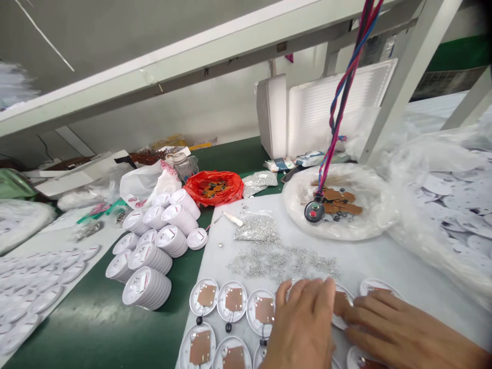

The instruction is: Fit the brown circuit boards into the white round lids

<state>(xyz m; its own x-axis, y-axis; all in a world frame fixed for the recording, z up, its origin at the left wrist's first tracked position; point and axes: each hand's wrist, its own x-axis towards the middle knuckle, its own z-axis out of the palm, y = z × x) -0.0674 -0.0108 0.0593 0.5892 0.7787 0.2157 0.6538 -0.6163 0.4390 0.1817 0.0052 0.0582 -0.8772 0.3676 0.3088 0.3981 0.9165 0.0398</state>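
Resting flat near the bottom edge of the white mat (369, 256), the left hand (303, 328) and right hand (392, 328) both lie with fingers extended on a round white disc (342, 307) that carries a brown board; neither hand is clenched or grasping it, the fingertips only press on it. The disc sits in a row of like discs (234, 301), each with a brown square in its middle. It looks light, thin and stiff, probably plastic, and the board on top seems delicate, so the rim is the safer place to hold. Just beyond the hands lies a scatter of small silvery screws (280, 261). A plastic-lined basin (369, 225) holds brown boards and a round switch on a hanging cable (338, 113). A red bag (219, 187) holds small dark parts. Stacks of white discs (154, 256) lie on the green table (96, 323).
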